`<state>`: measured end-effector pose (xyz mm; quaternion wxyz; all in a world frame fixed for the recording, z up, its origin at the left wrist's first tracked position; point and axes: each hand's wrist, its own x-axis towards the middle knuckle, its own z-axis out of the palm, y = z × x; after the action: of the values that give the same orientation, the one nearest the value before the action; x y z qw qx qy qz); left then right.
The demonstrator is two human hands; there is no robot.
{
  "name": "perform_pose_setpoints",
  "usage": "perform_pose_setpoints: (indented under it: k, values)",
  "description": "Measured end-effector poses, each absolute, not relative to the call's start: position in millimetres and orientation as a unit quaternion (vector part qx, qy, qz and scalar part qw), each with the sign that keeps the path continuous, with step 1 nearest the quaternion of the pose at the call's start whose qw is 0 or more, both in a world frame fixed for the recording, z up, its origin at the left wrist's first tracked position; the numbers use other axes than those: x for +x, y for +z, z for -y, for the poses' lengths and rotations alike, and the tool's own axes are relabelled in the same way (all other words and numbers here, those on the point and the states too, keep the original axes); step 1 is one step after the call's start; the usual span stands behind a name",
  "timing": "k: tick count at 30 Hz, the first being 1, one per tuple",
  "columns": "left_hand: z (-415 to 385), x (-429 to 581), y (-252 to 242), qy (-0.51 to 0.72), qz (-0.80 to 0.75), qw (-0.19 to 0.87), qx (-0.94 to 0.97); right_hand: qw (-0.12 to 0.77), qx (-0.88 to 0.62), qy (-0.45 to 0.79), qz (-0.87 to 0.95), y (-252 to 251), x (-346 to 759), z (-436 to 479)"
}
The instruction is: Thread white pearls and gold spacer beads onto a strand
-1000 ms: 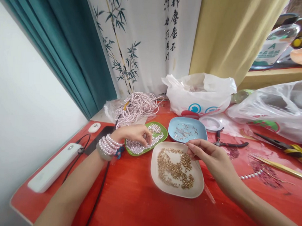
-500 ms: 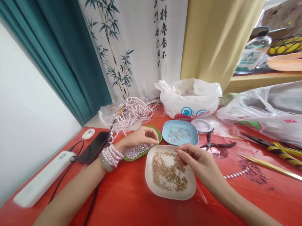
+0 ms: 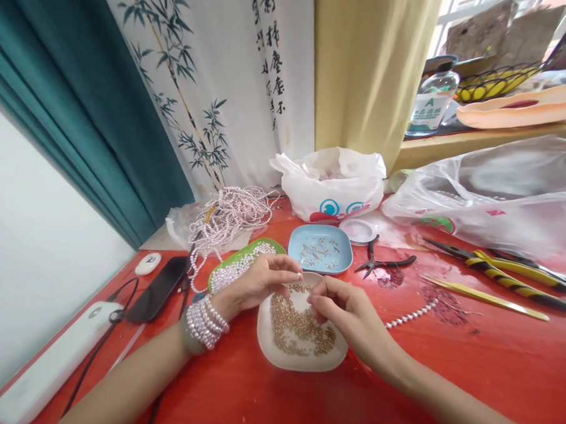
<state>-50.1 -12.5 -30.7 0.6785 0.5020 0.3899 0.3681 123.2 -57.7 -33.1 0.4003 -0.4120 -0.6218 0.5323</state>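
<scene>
My left hand [image 3: 264, 278] is over the near edge of the green dish [image 3: 273, 242] and the left rim of the cream dish [image 3: 266, 352]. Its thumb and forefinger pinch a tiny whitish thing that looks like a pearl bead [image 3: 300, 276]. My right hand [image 3: 342, 305] is closed in a pinch above the right side of the cream dish; what its fingertips hold is too small to make out. Gold beads [image 3: 301, 328] lie scattered in the cream dish. Pale pearl beads [image 3: 233, 273] fill the green dish. Several pearl strands circle my left wrist.
Behind sit a blue dish [image 3: 305, 233] with small metal pieces, a heap of pearl strings [image 3: 233, 213] and a white plastic bag [image 3: 331, 183]. To the right lie black pliers [image 3: 388, 263], golden tweezers [image 3: 485, 296], yellow-black pliers [image 3: 509, 278] and a short pearl strand [image 3: 412, 314]. A phone [image 3: 157, 291] lies left.
My left hand has moved from over the green dish toward the cream dish, nearer my right hand. The whole view has shifted, so things appear further left.
</scene>
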Motion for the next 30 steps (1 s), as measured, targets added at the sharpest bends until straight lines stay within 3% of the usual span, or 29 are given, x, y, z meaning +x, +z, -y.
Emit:
perform_pose_setpoints:
  k: [23, 30]
  values:
    - [15.6, -48.1, -34.2, 0.348, -0.379, 0.661, 0.546, 0.389, -0.418, 0.524, 0.632, -39.4, 123.1, 52.5]
    - [17.2, -46.4, -28.2, 0.351, -0.382, 0.627, 0.581, 0.388, -0.402, 0.578, 0.594, -30.2, 123.2, 50.6]
